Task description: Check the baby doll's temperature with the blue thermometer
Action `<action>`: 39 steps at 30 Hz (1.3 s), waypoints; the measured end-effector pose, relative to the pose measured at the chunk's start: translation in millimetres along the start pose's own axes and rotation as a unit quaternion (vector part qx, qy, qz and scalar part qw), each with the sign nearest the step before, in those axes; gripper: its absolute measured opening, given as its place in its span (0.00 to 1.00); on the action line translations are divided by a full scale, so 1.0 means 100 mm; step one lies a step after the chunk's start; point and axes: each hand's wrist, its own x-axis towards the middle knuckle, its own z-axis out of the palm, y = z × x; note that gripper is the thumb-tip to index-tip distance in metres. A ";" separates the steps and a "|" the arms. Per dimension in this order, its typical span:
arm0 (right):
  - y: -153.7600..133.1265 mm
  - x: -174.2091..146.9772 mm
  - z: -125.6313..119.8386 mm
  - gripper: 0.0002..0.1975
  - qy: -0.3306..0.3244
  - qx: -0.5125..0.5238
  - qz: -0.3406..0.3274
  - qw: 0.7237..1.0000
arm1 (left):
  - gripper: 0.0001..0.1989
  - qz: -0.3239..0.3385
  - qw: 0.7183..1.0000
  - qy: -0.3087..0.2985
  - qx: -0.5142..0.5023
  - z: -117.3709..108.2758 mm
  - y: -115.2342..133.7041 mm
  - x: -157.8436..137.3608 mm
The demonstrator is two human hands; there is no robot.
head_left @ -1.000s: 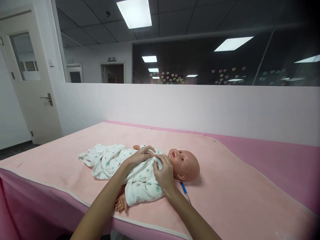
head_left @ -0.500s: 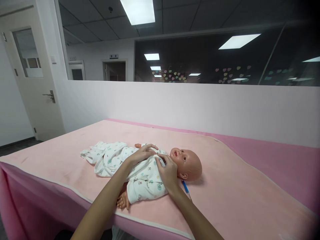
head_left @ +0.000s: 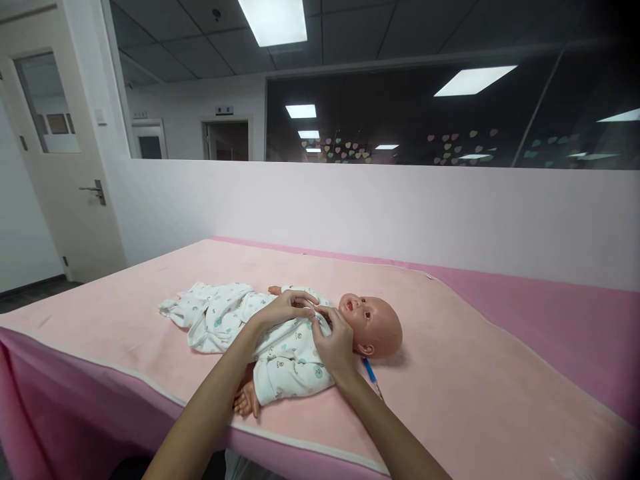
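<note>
A baby doll (head_left: 383, 327) lies on its back on the pink-covered table, its head to the right. It is dressed in a white patterned romper (head_left: 295, 350), and the leg part trails off to the left. Both my hands meet at the doll's upper chest, near the neckline. My left hand (head_left: 287, 308) is closed with its fingers pinching the romper's front. Right beside it, my right hand (head_left: 335, 337) also pinches the cloth between thumb and fingers. The exact bit of fabric between the fingertips is hidden.
A thin blue pen-like stick (head_left: 370, 371) lies by the doll's shoulder, partly behind my right forearm. The pink cover (head_left: 475, 400) spreads over the table and hangs over its front edge. A white wall (head_left: 400, 213) with a window stands behind; a door (head_left: 75, 180) is at the left.
My left fingers have drawn in, with the thumb now meeting the right hand's fingertips at the neckline. The doll stays in place; the view has shifted slightly.
</note>
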 end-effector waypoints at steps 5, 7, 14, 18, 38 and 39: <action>0.01 0.00 0.00 0.08 -0.008 0.028 0.019 0.999 | 0.17 0.012 1.000 -0.002 0.010 0.01 0.00 0.00; 0.02 0.00 0.01 0.08 -0.009 0.033 0.025 0.999 | 0.16 0.018 1.000 -0.008 0.012 0.02 0.02 0.00; -0.02 -0.01 -0.01 0.04 -0.003 0.081 0.084 0.993 | 0.11 0.047 0.996 -0.002 0.070 0.03 0.07 -0.02; -0.04 -0.01 -0.02 0.05 0.003 0.088 0.089 0.992 | 0.11 0.060 0.994 -0.002 0.090 0.04 0.06 -0.02; 0.01 0.00 0.02 0.02 0.038 0.042 0.070 0.996 | 0.13 0.078 0.986 -0.007 0.150 0.03 -0.03 0.01; 0.01 0.00 0.02 0.03 0.037 0.043 0.071 0.996 | 0.12 0.076 0.985 -0.007 0.156 0.03 -0.03 0.01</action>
